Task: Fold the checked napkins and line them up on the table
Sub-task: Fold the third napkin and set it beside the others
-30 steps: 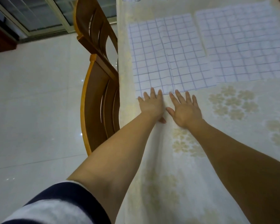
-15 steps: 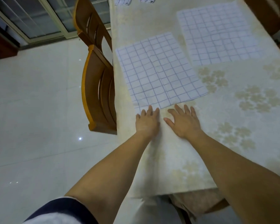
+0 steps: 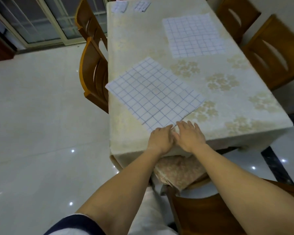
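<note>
A: At the near edge of the tabletop (image 3: 236, 102), how are the hands?

B: The left hand (image 3: 160, 140) and the right hand (image 3: 190, 137) lie palm down, touching one another. The fingers are stretched and loose and they grasp nothing. Their tips rest on the near corner of a checked napkin (image 3: 154, 94).

A: How is this napkin?

B: It is thin white cloth with a blue grid, flat and unfolded, turned like a diamond. Its left corner reaches the left edge of the tabletop.

A: And the others?

B: A second napkin (image 3: 193, 35), also flat and square, lies toward the far right corner, well apart. Two small folded napkins (image 3: 120, 6) lie side by side at the far edge.

A: What covers the table?

B: A cream tablecloth (image 3: 126, 141), matt, printed with pale gold flowers. Wooden chairs (image 3: 93, 77) stand along the left edge, on a glossy white tile floor (image 3: 41, 116).
</note>
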Available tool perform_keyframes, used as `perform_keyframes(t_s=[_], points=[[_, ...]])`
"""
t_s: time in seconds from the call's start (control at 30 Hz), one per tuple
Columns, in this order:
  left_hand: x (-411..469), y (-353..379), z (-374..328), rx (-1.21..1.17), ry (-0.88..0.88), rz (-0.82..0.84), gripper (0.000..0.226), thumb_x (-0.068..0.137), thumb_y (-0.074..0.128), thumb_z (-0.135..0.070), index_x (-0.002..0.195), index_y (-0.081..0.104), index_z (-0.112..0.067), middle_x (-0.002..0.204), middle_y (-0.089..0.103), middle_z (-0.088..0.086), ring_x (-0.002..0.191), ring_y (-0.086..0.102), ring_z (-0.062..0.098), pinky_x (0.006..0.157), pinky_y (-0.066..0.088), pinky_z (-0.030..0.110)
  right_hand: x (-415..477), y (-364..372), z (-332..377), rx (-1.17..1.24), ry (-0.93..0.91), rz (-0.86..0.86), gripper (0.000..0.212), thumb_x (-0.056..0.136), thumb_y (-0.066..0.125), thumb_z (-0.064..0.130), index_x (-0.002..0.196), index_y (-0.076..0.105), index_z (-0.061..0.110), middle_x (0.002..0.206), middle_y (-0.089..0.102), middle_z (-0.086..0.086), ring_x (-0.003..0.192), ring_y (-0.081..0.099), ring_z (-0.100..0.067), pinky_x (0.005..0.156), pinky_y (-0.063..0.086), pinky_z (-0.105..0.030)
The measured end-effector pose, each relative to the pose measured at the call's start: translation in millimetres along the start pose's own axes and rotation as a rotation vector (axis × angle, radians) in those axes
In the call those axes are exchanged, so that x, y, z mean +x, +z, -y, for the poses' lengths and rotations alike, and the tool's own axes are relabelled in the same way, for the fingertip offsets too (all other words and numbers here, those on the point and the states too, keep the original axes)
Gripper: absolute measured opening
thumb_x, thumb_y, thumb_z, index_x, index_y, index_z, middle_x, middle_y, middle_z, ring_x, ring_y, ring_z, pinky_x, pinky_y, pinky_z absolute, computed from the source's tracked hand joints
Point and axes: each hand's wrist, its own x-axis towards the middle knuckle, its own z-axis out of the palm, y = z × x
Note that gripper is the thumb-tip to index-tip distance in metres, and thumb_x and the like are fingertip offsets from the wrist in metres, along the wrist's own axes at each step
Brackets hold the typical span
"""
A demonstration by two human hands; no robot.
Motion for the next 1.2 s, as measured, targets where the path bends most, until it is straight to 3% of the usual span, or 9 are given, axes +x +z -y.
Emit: perform_keyframes(t_s=[0.07, 0.17, 0.3, 0.5, 0.77, 0.93, 1.1, 1.2], points=[[2, -2, 11, -0.004, 0.001, -0.08, 0.058, 0.107, 0.046, -0.029, 0.16, 0.029, -0.018, 0.169, 0.024, 0.009, 0.154, 0.026, 0.029, 0.124, 0.024, 0.044, 4, -5, 0, -0.011, 0.0, -0.016, 0.064, 0.107, 0.021, 0.048, 0.162, 0.004, 0.018, 0.169, 0.007, -0.004, 0.156, 0.004, -0.025, 0.126, 0.003, -0.043], [21, -12, 42, 0.092, -0.08, -0.106, 0.066, 0.109, 0.041, -0.023, 0.164, 0.007, -0.011, 0.172, -0.006, 0.01, 0.159, -0.001, 0.029, 0.129, 0.005, 0.042, 19, -10, 8, -0.016, -0.046, -0.032, 0.064, 0.108, 0.026, 0.044, 0.162, 0.005, 0.016, 0.169, 0.005, -0.006, 0.156, 0.005, -0.027, 0.126, 0.006, -0.042], [37, -23, 69, 0.201, -0.245, 0.021, 0.076, 0.109, 0.034, -0.045, 0.164, -0.008, -0.011, 0.17, -0.02, 0.011, 0.158, -0.013, 0.029, 0.128, -0.004, 0.044, 41, -10, 26, -0.045, -0.1, 0.011, 0.067, 0.108, 0.029, 0.043, 0.161, 0.001, 0.014, 0.169, 0.002, -0.01, 0.155, 0.004, -0.029, 0.126, 0.007, -0.042], [46, -10, 56, 0.2, -0.318, 0.042, 0.089, 0.104, 0.031, -0.064, 0.163, -0.012, -0.013, 0.169, -0.02, 0.013, 0.158, -0.013, 0.03, 0.128, -0.003, 0.047, 72, -15, 33, -0.029, -0.08, -0.061, 0.076, 0.106, 0.032, 0.05, 0.161, -0.006, 0.014, 0.169, -0.005, -0.012, 0.156, -0.001, -0.029, 0.127, 0.004, -0.042], [50, 13, -10, 0.189, -0.479, 0.066, 0.09, 0.105, 0.03, -0.06, 0.161, -0.013, -0.005, 0.167, -0.018, 0.026, 0.157, -0.005, 0.042, 0.127, 0.004, 0.053, 101, 0, -6, 0.038, 0.058, -0.011, 0.085, 0.101, 0.023, 0.065, 0.16, -0.012, 0.015, 0.168, -0.009, -0.017, 0.155, -0.004, -0.036, 0.126, 0.001, -0.047], [50, 26, -54, 0.144, -0.411, 0.058, 0.081, 0.105, 0.031, -0.059, 0.165, 0.001, -0.013, 0.169, -0.005, 0.026, 0.155, 0.007, 0.044, 0.126, 0.005, 0.053, 108, -7, -71, -0.021, -0.003, 0.03, 0.106, 0.089, 0.027, 0.082, 0.159, -0.016, 0.015, 0.167, -0.017, -0.01, 0.155, -0.009, -0.031, 0.125, -0.002, -0.051], [66, 34, -80, 0.113, -0.234, -0.093, 0.067, 0.106, 0.037, -0.053, 0.162, 0.024, -0.018, 0.167, 0.026, 0.011, 0.149, 0.024, 0.041, 0.125, 0.014, 0.051, 134, -41, -147, -0.141, -0.073, 0.067, 0.12, 0.079, 0.042, 0.087, 0.16, -0.012, 0.017, 0.168, -0.017, -0.001, 0.155, -0.008, -0.033, 0.123, -0.001, -0.057], [89, 29, -70, 0.13, -0.252, -0.147, 0.069, 0.108, 0.037, -0.05, 0.164, 0.013, -0.019, 0.172, 0.008, 0.008, 0.157, 0.005, 0.037, 0.128, 0.002, 0.05, 151, -69, -184, -0.234, -0.089, 0.146, 0.125, 0.077, 0.058, 0.08, 0.16, -0.014, 0.019, 0.167, -0.021, -0.002, 0.153, -0.014, -0.037, 0.122, -0.003, -0.06]])
